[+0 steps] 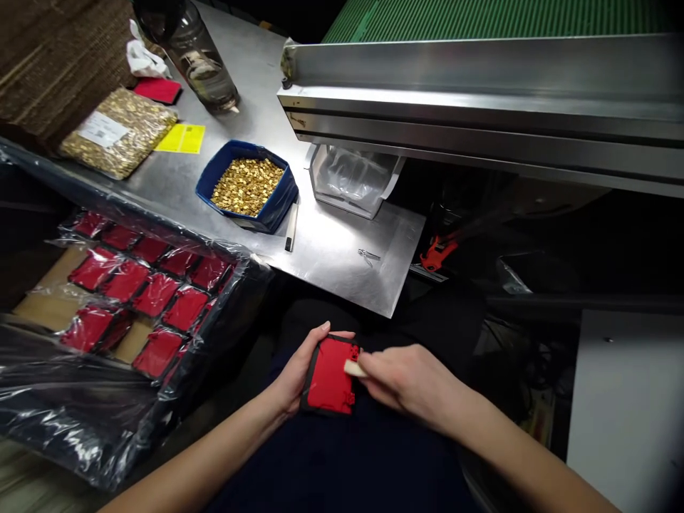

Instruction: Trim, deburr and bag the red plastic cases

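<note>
My left hand (295,372) is closed around the left side of a red plastic part with a black rim (327,377), flat and roughly rectangular, held above my lap. Small hinge-like lugs line its right edge. Pinched in my right hand (409,381) is a small cream-coloured flat piece (353,368), its tip at that lugged edge between the upper and lower lugs. My fingers hide the rest of the piece, so its kind cannot be made out.
Left, a plastic-lined box (182,399) holds several red parts. The metal table (342,249) bears a blue bin (206,182) of brass inserts, a white-handled tool (291,226), tweezers-like metal pieces (368,254), a bottle (206,68) and a bagged batch (133,142). A conveyor (481,92) stands behind.
</note>
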A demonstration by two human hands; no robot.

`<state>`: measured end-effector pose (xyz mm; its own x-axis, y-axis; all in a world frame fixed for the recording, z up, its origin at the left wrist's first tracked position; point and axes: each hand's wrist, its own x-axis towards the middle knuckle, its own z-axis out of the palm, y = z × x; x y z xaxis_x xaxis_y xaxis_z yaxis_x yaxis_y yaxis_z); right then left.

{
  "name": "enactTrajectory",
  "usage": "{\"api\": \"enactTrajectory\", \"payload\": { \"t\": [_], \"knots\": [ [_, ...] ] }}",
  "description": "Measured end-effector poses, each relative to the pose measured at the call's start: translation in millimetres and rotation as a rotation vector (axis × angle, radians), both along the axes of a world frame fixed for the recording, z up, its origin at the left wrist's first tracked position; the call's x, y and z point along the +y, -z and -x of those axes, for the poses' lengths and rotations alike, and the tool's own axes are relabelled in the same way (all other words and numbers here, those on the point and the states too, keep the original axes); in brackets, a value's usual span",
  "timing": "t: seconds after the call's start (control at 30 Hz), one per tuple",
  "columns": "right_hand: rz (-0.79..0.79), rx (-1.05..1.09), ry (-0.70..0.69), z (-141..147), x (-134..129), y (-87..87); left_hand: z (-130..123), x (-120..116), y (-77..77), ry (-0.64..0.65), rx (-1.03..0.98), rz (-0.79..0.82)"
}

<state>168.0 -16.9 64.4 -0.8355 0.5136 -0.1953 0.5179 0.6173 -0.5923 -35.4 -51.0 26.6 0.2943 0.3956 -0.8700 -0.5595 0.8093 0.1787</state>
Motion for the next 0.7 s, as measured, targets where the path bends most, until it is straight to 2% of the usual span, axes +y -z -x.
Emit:
{"api": "enactTrajectory", "payload": {
  "t": [0.1, 0.23, 0.37, 0.47, 0.6, 0.7],
  "knots": [
    [0.047, 0.057, -0.072, 2.3, 3.1, -0.6, 0.5, -1.3, 3.5, -0.007, -0.022, -0.015],
    [0.090, 0.002, -0.030, 4.1, 8.5, -0.5, 1.5, -1.0, 8.1, 0.018, -0.039, 0.028],
    [0.128, 0.032, -0.057, 7.1, 7.8, 3.0, 2.3, -0.6, 12.1, 0.035, -0.081, 0.011],
    [0.152, -0.016, 0.009, 9.4, 7.7, 4.8, 3.4, -0.7, 14.0, 0.042, -0.081, 0.026],
    [0.196, -0.029, -0.043, 11.4, 10.3, 3.8, 5.5, 0.0, 15.5, 0.038, -0.097, 0.021],
    [0.221, -0.059, 0.007, 10.4, 13.0, 4.5, 7.0, 0.5, 17.4, 0.047, -0.075, 0.038]
  ]
}}
